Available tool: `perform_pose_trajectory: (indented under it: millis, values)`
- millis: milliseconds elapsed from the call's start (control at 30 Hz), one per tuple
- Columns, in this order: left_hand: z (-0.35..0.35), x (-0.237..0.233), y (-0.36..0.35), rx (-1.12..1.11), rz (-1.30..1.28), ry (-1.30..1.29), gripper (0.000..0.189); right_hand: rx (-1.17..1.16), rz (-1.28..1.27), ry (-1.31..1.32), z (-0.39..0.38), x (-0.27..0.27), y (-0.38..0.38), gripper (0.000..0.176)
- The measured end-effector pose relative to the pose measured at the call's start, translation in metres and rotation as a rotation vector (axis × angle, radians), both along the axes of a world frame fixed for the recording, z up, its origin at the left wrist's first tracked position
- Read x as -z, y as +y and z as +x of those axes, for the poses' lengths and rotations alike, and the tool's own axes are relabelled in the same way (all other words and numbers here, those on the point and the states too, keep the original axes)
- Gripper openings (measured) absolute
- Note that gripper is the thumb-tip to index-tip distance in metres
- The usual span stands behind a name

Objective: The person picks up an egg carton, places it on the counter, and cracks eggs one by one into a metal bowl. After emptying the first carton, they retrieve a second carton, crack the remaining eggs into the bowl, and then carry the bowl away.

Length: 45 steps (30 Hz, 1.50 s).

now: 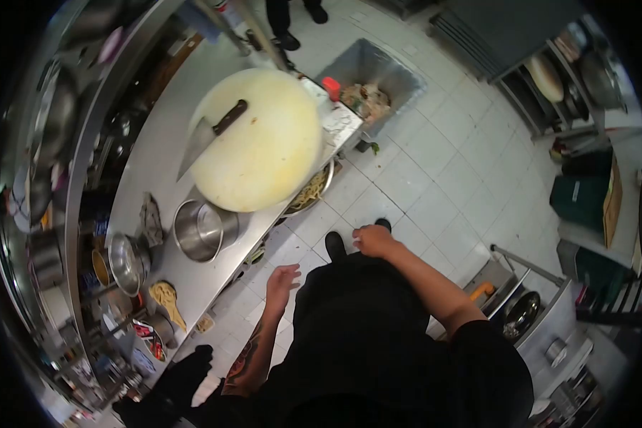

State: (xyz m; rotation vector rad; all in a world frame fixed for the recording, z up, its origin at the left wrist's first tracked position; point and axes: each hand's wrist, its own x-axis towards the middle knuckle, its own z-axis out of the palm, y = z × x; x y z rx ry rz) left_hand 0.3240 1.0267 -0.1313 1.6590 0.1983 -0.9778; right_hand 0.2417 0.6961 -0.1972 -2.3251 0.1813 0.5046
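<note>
Head view, looking down own body to the tiled floor [435,185]. Left hand [282,278] hangs in the air just off the worktop [157,157] edge, fingers [290,270] spread and loose, holding nothing. Right hand [374,241] is out in front over the floor, knuckles up and fingers curled under; cannot tell whether anything is in it. Nearest item to the left hand is the steel pot [196,230], upright and seemingly empty, set back from the worktop's right edge and just near of the chopping board [260,139]. The board is round and overhangs that edge on the right; the cleaver [210,135] lies flat on its left part, handle toward the far side, probably parked there so the blade stays clear of the aisle. The bin [364,60] stands on the floor off the worktop's far end, handy for scraps. The steel bowl [127,262] sits left of the pot. Aisle to the right is open tile, roomy; the overhanging board rim is the one snag.
</note>
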Motion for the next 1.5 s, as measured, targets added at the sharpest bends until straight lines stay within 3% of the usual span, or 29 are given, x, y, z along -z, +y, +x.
perform_pose_trajectory:
  millis: [133,267,433,533,567,600,633,667,700,733,767,833,867,900,967,1000,1033,1100,1133,1200,1300,1333,1367,1400,1467,1500]
  values:
    - [0.000,0.058,-0.014,0.311,0.137,-0.100,0.026,-0.025,0.176,0.129,-0.013,0.068,0.018,0.022]
    - [0.021,0.172,-0.025,0.211,0.203,0.196,0.032,0.051,0.139,0.312,-0.020,0.166,0.025,0.022]
    - [0.073,0.355,-0.027,0.260,0.384,0.139,0.049,0.323,0.244,0.423,-0.018,0.244,0.000,0.030]
    - [0.095,0.427,-0.024,0.054,0.235,0.105,0.057,0.543,0.330,0.360,-0.004,0.302,-0.010,0.037]
    - [0.105,0.471,-0.004,-0.039,0.140,0.067,0.059,0.542,0.298,0.306,0.008,0.327,-0.015,0.038]
    - [0.134,0.544,0.037,-0.173,0.040,0.194,0.059,0.504,0.262,0.251,0.023,0.358,-0.021,0.041]
    - [0.133,0.605,0.075,0.353,0.257,-0.348,0.056,0.469,0.227,0.196,0.038,0.387,-0.028,0.044]
    - [0.145,0.621,0.079,0.459,0.297,-0.374,0.057,0.522,0.226,0.194,0.059,0.415,-0.037,0.048]
    - [0.152,0.634,0.079,0.572,0.337,-0.397,0.058,0.583,0.228,0.195,0.074,0.438,-0.040,0.053]
    - [0.153,0.649,0.078,0.380,0.121,-0.316,0.064,0.710,0.288,0.190,0.089,0.433,-0.045,0.058]
    - [0.158,0.661,0.073,0.373,0.117,-0.334,0.064,0.823,0.344,0.171,0.110,0.421,-0.055,0.065]
    - [0.171,0.666,0.060,0.579,0.266,-0.421,0.070,0.853,0.379,0.114,0.145,0.428,-0.057,0.072]
    - [0.157,0.607,0.013,0.073,-0.015,-0.089,0.072,0.891,0.408,0.079,0.160,0.433,-0.060,0.080]
    - [0.164,0.598,0.004,0.052,-0.031,-0.110,0.072,0.866,0.400,0.057,0.173,0.437,-0.063,0.080]
    - [0.175,0.599,-0.005,1.009,0.781,-1.033,0.069,0.825,0.464,0.135,0.200,0.446,-0.070,0.090]
    - [0.178,0.593,-0.017,0.711,0.682,-0.747,0.069,0.771,0.531,0.144,0.216,0.472,-0.076,0.094]
    - [0.174,0.565,-0.034,0.635,0.677,-0.709,0.073,0.744,0.520,0.125,0.224,0.475,-0.077,0.094]
    - [0.179,0.588,-0.028,0.549,0.448,-0.787,0.079,0.669,0.727,0.079,0.241,0.474,-0.078,0.095]
    - [0.183,0.604,-0.025,0.512,0.451,-0.802,0.079,0.596,0.863,0.058,0.249,0.485,-0.078,0.092]
    - [0.196,0.636,-0.018,0.421,0.266,-0.876,0.080,0.552,0.963,0.052,0.263,0.515,-0.077,0.089]
    - [0.207,0.668,-0.013,0.336,-0.019,-0.962,0.082,0.563,1.123,0.127,0.262,0.506,-0.079,0.079]
    - [0.184,0.643,-0.026,0.394,0.384,-1.049,0.082,0.563,1.158,0.126,0.255,0.499,-0.077,0.076]
    - [0.175,0.631,-0.029,0.422,0.505,-1.049,0.078,0.567,1.193,0.126,0.249,0.496,-0.075,0.072]
    - [0.173,0.638,-0.023,0.382,0.402,-0.982,0.070,0.609,1.137,0.157,0.248,0.515,-0.076,0.066]
    - [0.162,0.660,-0.013,0.355,0.296,-0.895,0.062,0.654,1.108,0.171,0.221,0.505,-0.072,0.065]
    - [0.153,0.668,-0.011,0.175,0.040,-0.698,0.053,0.679,1.075,0.175,0.207,0.498,-0.070,0.065]
